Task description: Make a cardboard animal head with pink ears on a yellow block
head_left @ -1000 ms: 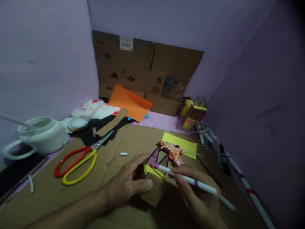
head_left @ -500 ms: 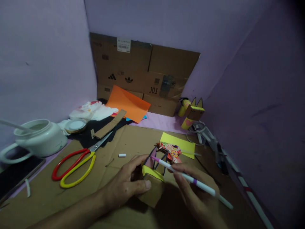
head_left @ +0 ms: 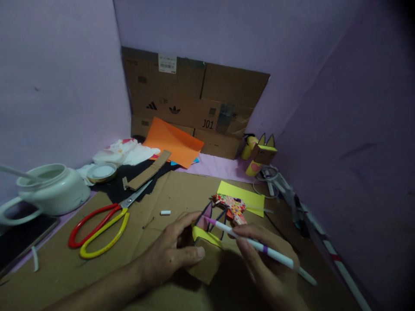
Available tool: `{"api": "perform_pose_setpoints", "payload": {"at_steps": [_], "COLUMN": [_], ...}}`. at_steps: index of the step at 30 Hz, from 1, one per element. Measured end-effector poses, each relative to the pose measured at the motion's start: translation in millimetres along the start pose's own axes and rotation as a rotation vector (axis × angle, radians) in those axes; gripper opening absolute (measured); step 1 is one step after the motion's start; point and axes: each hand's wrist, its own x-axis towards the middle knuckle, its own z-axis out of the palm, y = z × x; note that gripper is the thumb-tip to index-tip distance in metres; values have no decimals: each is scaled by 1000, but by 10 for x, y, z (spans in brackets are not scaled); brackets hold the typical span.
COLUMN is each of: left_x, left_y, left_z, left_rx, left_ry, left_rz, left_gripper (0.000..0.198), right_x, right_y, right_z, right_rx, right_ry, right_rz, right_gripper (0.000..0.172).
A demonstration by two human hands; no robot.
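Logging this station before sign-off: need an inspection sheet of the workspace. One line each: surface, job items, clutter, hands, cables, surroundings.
Surface: cardboard sheet, small dark scraps on it.
Job items: eared box, one ear pink inside; pen, uncapped, pink-purple tip at that ear.
Clutter: scissors, floral glue gun, yellow sheet, phone, pot, orange sheet.
Hands: left hand grips the box; right hand holds the pen.
Cables: pale loops at right rear; dark cord beyond the right hand, ends unclear.
Surroundings: purple walls; cardboard panel upright at the back; yellow-brown animal figure at right rear.
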Motion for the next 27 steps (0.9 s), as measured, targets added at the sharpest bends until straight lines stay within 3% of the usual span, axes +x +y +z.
{"api": "perform_pose_setpoints", "payload": {"at_steps": [5,13,16,20,22,27], "left_x": [6,23,26,21,14,-11], "left_y": [3,3,7,41,56,23], "left_z": [-12,-49,-22,9,6,-61], "left_rx": [55,-44,-161,-288,-308,-254], "left_ry": [9,81,41,-11,-30,-138], "left_rz": [24,10,17,-6,-14,-55], "left_gripper": [62,64,65,69,69,68], "right_x": [-42,82,104,35,-7,-38], "right_y": [56,57,69,21,-20,-112], "right_z": [10,83,117,191,233,279], "right_rx": [35,305,428,652,749,794], "right_ry": [90,332,168,-131,-249,-306], "right_rz": [76,513,660,718,755,815], "right_gripper": [21,21,31,64,71,68]}}
